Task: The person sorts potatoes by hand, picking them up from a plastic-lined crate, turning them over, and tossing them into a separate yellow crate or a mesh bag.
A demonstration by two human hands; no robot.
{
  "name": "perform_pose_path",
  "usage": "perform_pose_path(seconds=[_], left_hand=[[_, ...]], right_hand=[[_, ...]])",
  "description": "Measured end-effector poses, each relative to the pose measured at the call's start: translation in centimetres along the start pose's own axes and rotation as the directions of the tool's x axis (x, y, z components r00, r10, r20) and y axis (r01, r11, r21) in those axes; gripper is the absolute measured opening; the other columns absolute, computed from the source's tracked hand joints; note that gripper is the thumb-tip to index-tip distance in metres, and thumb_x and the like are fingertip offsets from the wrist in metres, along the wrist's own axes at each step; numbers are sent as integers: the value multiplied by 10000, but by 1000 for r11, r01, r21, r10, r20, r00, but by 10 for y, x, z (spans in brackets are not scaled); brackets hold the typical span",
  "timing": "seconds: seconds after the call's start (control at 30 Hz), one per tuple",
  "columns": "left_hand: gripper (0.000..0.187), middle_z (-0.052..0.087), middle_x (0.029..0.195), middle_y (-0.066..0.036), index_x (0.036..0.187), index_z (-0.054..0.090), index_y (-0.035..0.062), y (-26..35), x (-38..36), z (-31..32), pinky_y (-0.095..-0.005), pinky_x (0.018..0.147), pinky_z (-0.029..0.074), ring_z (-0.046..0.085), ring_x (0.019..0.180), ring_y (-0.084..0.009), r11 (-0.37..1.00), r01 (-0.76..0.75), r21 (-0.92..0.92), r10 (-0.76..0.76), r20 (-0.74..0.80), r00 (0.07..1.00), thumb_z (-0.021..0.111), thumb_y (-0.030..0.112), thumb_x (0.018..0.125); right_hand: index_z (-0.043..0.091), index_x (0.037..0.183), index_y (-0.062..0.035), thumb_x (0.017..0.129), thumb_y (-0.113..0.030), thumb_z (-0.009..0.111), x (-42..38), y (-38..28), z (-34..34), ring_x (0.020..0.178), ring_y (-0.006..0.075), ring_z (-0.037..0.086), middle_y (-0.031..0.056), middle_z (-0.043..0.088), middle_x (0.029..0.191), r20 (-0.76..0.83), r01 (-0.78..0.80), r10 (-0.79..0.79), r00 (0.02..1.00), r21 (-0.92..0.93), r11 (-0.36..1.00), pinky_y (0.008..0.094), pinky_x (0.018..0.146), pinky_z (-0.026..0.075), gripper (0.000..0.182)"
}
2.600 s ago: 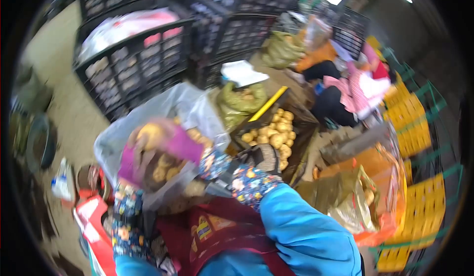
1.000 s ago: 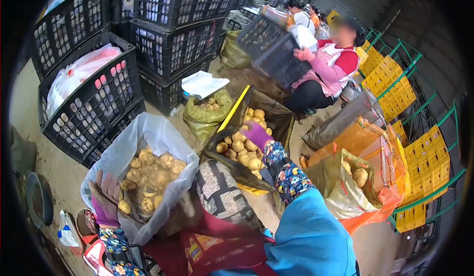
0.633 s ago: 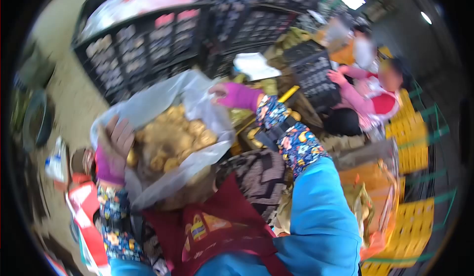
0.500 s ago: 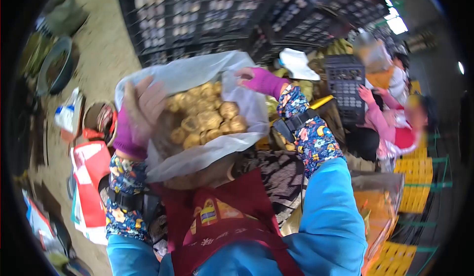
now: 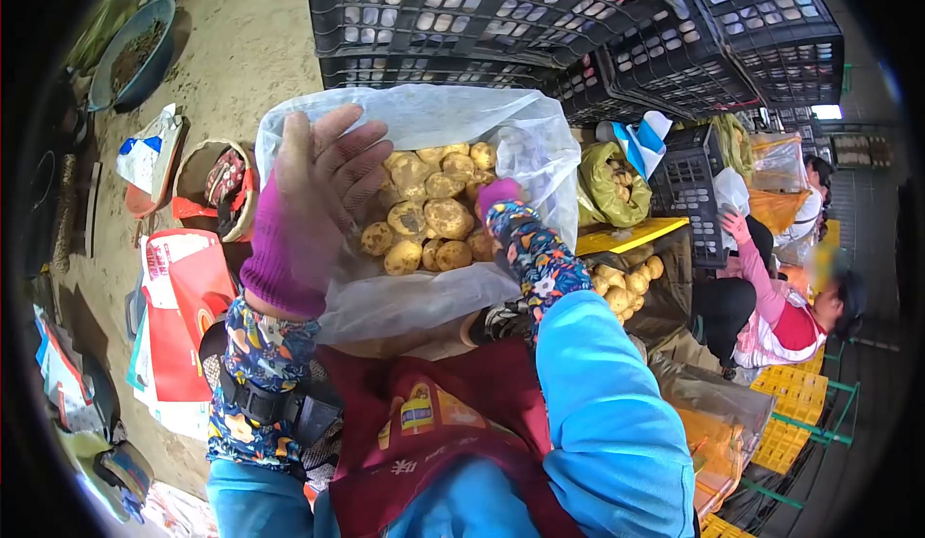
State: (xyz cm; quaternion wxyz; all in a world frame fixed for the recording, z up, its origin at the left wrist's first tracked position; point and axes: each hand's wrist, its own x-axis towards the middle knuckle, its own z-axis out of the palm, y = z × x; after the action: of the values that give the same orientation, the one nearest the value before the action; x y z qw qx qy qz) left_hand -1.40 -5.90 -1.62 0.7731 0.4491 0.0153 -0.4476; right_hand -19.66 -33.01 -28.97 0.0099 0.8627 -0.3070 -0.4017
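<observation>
In the head view, I see potatoes (image 5: 448, 218) inside a plastic bag (image 5: 547, 157), its mouth upward, long axis going left to right. The left hand (image 5: 332, 177) has open fingers above; the right hand's (image 5: 499, 194) fingers, among potatoes, I cannot tell.

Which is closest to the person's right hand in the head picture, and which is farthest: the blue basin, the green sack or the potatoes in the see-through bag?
1. Potatoes in the see-through bag: right by the right hand.
2. Green sack: off to the right.
3. Blue basin: far left, on the floor.
</observation>
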Motion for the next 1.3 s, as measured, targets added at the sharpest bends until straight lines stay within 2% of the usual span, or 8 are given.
perform_pose_path(seconds=[0.13, 0.23, 0.4, 0.5, 0.6, 0.67, 0.93, 1.3], left_hand=[[644, 580, 1291, -159, 1368, 492, 29, -6, 2, -10, -364, 1001, 425, 567, 1173, -264, 999, 1, -41, 1, 61, 998, 425, 556, 1003], [595, 597, 1247, -138, 1336, 517, 47, -20, -3, -11, -362, 966, 446, 573, 1148, -251, 1000, 18, 8, -19, 108, 994, 493, 530, 988], [671, 554, 1340, -141, 1411, 435, 43, -67, -2, -5, -386, 968, 480, 560, 1192, -255, 915, 278, 292, -298, 25, 954, 550, 534, 967], [723, 519, 1367, -193, 1452, 368, 51, -96, 14, -5, -430, 1011, 461, 556, 1205, -312, 933, 359, -5, -309, 497, 811, 701, 396, 911], [873, 492, 1379, -238, 1486, 283, 36, -110, 13, -33, -455, 1047, 435, 547, 1219, -359, 242, -896, 373, 423, 790, 444, 816, 220, 820], [969, 505, 1356, -250, 1487, 252, 26, -110, 13, -33, -455, 1047, 435, 552, 1216, -364, 131, -916, 379, 446, 803, 396, 866, 114, 743], [608, 526, 1333, -198, 1447, 342, 22, -100, -7, -12, -436, 1042, 455, 556, 1212, -329, 919, -326, 221, 148, 573, 806, 610, 168, 921], [455, 522, 1341, -144, 1428, 386, 30, -99, 7, -18, -368, 1042, 460, 552, 1207, -252, 831, -479, 282, 255, 572, 779, 416, 218, 1015]], right_hand=[[552, 1351, -97, 598, -357, 879, -24, 33, -35, 1231, 274, 568, 127, 577, 1366, 114, 120, -195, 974, 474, 872, 395, 990, 484, 861], [490, 1341, 7, 649, -304, 879, -49, 36, -36, 1171, 225, 557, 114, 591, 1225, -127, 201, -349, 928, 962, 183, 345, 997, 455, 853], [447, 1392, -11, 702, -245, 855, -197, 9, -149, 1263, 291, 509, 171, 542, 1329, -630, 765, -442, 638, 456, 455, 393, 1079, 397, 836], [442, 1397, -14, 735, -308, 822, -233, -11, -149, 1235, 358, 521, 215, 555, 1288, -790, 817, -359, 497, 287, 499, 431, 1046, 409, 818], [431, 1417, -33, 780, -371, 786, -243, -40, -124, 1207, 393, 543, 220, 576, 1285, -857, 777, -106, 505, 398, 488, 448, 997, 437, 805], [426, 1422, -29, 802, -382, 766, -254, -53, -120, 1201, 395, 552, 220, 575, 1305, -800, 657, 16, 600, 504, 561, 445, 994, 442, 790], [482, 1384, -52, 970, -358, 595, -179, -23, -86, 1075, 246, 633, 159, 598, 1272, -670, 680, 169, 723, 733, -7, 334, 876, 517, 527], [469, 1358, -12, 859, -264, 768, -232, -59, -105, 1163, 188, 570, 90, 574, 1258, -692, 669, 59, 719, 668, -326, 327, 1001, 469, 634]])
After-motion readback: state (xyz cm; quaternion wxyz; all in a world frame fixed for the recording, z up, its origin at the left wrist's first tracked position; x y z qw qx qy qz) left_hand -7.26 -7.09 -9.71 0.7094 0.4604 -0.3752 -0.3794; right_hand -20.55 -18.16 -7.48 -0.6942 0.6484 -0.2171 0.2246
